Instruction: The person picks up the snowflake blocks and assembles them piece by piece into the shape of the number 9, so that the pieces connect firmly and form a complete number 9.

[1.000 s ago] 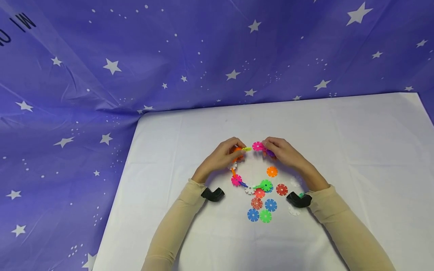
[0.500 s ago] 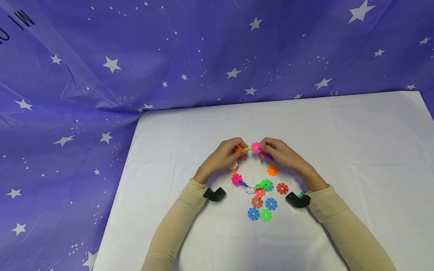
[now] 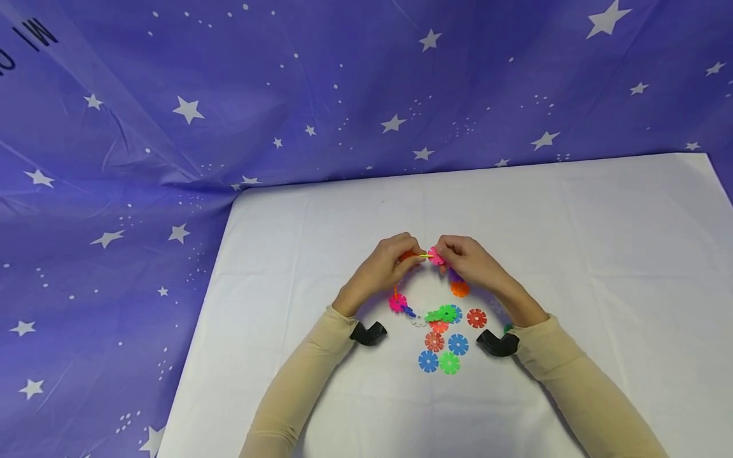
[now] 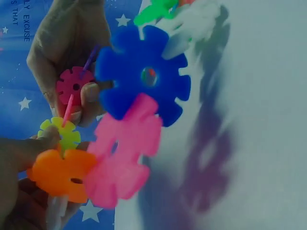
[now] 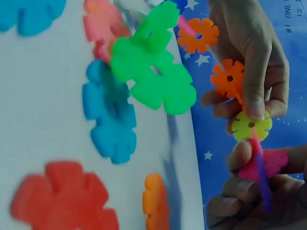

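Note:
Slotted plastic discs are joined into a curved chain. My left hand (image 3: 389, 262) pinches a yellow disc (image 5: 252, 127) near one end, with an orange disc (image 4: 62, 167) joined beside it. From there the chain hangs through a pink disc (image 3: 397, 303) and a blue disc (image 4: 127, 62) to green discs (image 3: 446, 313). My right hand (image 3: 472, 259) pinches a bright pink disc (image 5: 273, 163) between thumb and fingers. A purple disc (image 3: 455, 276) is joined to that piece. Edges of the yellow and pink pieces meet between both hands; how deep their slots interlock cannot be told.
Loose discs lie on the white tabletop (image 3: 343, 394): orange (image 3: 460, 289), red (image 3: 476, 319), blue (image 3: 458, 345) and light green (image 3: 449, 363) among them. A black wrist mount (image 3: 498, 343) sits under each forearm. Behind the table hangs a star-printed purple cloth (image 3: 343, 95).
My hands have come closer together. The yellow and pink discs, apart a second ago, now touch. The hanging chain has shifted slightly, and the loose discs stay put.

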Demonstrator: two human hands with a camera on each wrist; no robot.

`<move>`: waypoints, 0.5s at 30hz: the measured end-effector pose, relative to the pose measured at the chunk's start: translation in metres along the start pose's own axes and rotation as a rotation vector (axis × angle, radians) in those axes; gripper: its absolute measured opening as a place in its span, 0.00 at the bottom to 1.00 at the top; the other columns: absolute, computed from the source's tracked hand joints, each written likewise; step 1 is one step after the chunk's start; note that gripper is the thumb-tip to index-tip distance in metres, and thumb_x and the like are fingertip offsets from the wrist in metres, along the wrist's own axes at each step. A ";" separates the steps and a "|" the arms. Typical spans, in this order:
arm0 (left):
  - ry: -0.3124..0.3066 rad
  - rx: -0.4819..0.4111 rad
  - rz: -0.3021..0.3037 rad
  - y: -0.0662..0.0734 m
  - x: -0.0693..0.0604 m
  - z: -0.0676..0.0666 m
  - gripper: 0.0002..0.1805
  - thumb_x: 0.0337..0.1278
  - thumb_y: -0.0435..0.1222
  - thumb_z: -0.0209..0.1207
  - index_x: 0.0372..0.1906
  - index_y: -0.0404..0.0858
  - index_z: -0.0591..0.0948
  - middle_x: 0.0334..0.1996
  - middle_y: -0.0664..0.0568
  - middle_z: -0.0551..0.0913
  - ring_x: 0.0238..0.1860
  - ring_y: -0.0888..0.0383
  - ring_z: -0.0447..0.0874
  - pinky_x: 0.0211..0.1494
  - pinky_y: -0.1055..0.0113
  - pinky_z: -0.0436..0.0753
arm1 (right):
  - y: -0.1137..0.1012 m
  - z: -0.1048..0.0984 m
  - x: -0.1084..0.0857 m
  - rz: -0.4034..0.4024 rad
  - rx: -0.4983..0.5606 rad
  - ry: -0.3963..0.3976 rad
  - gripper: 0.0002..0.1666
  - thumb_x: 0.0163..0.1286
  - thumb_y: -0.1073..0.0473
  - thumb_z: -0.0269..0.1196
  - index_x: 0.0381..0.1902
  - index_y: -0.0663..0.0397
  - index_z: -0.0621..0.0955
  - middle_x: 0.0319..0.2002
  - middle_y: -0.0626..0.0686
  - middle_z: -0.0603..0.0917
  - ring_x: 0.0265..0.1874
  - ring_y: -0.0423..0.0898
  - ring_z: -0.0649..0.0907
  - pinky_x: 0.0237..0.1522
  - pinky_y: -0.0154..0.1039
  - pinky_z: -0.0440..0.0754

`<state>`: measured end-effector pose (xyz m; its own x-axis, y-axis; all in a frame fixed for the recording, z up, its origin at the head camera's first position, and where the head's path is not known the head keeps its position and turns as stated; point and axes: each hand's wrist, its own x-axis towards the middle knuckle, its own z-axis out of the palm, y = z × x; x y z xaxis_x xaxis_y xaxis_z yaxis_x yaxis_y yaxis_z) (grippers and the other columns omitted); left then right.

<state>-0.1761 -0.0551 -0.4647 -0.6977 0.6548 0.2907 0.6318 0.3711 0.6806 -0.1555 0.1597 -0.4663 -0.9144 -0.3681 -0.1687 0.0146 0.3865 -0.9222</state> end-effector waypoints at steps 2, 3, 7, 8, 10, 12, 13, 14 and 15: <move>0.021 -0.020 -0.015 0.000 0.000 0.001 0.04 0.63 0.32 0.62 0.33 0.36 0.80 0.30 0.50 0.80 0.29 0.62 0.73 0.35 0.73 0.73 | -0.001 0.001 0.000 0.016 0.034 0.015 0.18 0.79 0.55 0.49 0.31 0.60 0.76 0.25 0.58 0.78 0.18 0.42 0.66 0.21 0.34 0.63; 0.026 -0.033 -0.029 0.000 0.000 0.002 0.04 0.63 0.32 0.61 0.33 0.36 0.80 0.30 0.50 0.80 0.29 0.62 0.74 0.35 0.73 0.73 | -0.002 0.001 0.000 0.024 0.052 0.021 0.19 0.79 0.55 0.49 0.31 0.61 0.75 0.25 0.57 0.78 0.18 0.42 0.66 0.21 0.34 0.63; 0.001 -0.087 -0.099 0.001 0.001 0.002 0.05 0.65 0.34 0.60 0.35 0.36 0.79 0.32 0.49 0.82 0.31 0.61 0.78 0.36 0.73 0.75 | 0.000 0.000 0.002 0.059 0.120 0.014 0.20 0.79 0.54 0.49 0.32 0.64 0.76 0.25 0.55 0.79 0.20 0.43 0.68 0.24 0.35 0.66; -0.013 -0.094 -0.119 0.001 0.000 0.001 0.05 0.65 0.35 0.60 0.36 0.36 0.79 0.33 0.49 0.82 0.31 0.61 0.79 0.36 0.73 0.75 | 0.000 -0.001 0.002 0.065 0.126 0.005 0.21 0.79 0.54 0.48 0.32 0.65 0.77 0.25 0.56 0.80 0.20 0.43 0.69 0.26 0.35 0.67; -0.040 -0.098 -0.159 0.001 0.000 0.000 0.05 0.66 0.35 0.60 0.38 0.37 0.80 0.35 0.50 0.82 0.32 0.61 0.79 0.37 0.73 0.75 | 0.002 -0.005 0.003 0.075 0.119 -0.012 0.23 0.79 0.52 0.48 0.34 0.66 0.79 0.27 0.57 0.82 0.23 0.43 0.70 0.30 0.35 0.68; -0.061 -0.088 -0.198 0.000 0.000 -0.002 0.05 0.66 0.36 0.59 0.40 0.38 0.80 0.37 0.51 0.82 0.33 0.61 0.77 0.39 0.72 0.75 | 0.005 -0.009 0.003 0.077 0.095 -0.017 0.24 0.80 0.51 0.47 0.36 0.66 0.79 0.29 0.58 0.82 0.26 0.43 0.71 0.34 0.35 0.69; -0.066 -0.079 -0.219 0.000 0.000 -0.003 0.05 0.66 0.36 0.59 0.41 0.39 0.80 0.38 0.52 0.82 0.33 0.61 0.75 0.39 0.72 0.74 | 0.006 -0.012 0.003 0.076 0.088 -0.021 0.24 0.80 0.52 0.46 0.39 0.66 0.80 0.31 0.58 0.82 0.27 0.43 0.72 0.34 0.36 0.71; -0.068 -0.070 -0.237 -0.001 0.000 -0.004 0.05 0.66 0.36 0.60 0.42 0.39 0.80 0.39 0.52 0.82 0.34 0.61 0.74 0.39 0.72 0.73 | 0.007 -0.015 0.003 0.075 0.076 -0.025 0.23 0.80 0.52 0.46 0.41 0.66 0.80 0.32 0.58 0.82 0.26 0.44 0.73 0.32 0.36 0.72; -0.066 -0.068 -0.255 -0.002 0.000 -0.005 0.05 0.66 0.35 0.60 0.43 0.40 0.80 0.39 0.52 0.82 0.34 0.60 0.73 0.39 0.71 0.73 | 0.009 -0.019 0.004 0.068 0.063 -0.031 0.23 0.80 0.53 0.46 0.44 0.66 0.80 0.34 0.59 0.82 0.27 0.45 0.74 0.33 0.36 0.74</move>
<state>-0.1789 -0.0596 -0.4629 -0.8063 0.5884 0.0610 0.4128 0.4858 0.7705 -0.1662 0.1775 -0.4683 -0.8974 -0.3692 -0.2414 0.1023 0.3582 -0.9280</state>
